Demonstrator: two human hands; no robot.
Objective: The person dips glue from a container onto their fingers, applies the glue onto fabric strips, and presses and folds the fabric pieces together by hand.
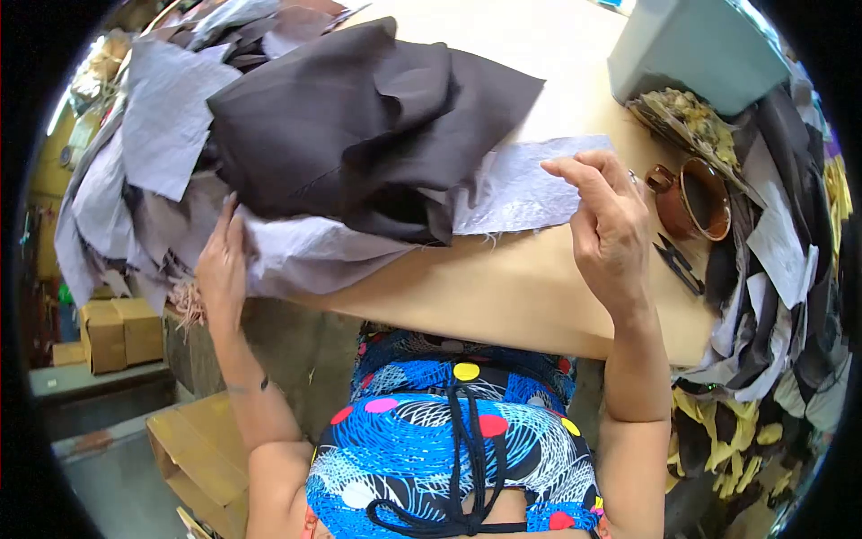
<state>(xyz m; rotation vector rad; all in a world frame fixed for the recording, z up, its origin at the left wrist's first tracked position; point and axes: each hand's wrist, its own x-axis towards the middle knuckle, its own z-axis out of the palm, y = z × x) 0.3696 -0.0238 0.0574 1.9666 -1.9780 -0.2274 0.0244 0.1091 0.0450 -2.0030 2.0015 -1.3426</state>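
Note:
A dark brown cloth piece (305, 117) lies rumpled on the table, its near side folded into a shadowed hollow. Under it runs a pale lavender cloth (530, 184) with a frayed near edge. My left hand (223, 265) rests against the cloth at the left, its fingers stretched out by the dark piece's lower left corner. Over the right end of the lavender cloth is my right hand (611, 225), index finger pointing left and thumb apart from it, the other fingers bent. I see nothing held in it.
Small black thread snips (680, 265) lie right of my right hand, below a brown cup (693, 199). A light blue-grey bin (700, 54) stands at the back right. Cloth scraps (781, 234) hang over the right edge; more cloth (162, 117) is heaped left. Cardboard boxes (121, 334) sit lower left.

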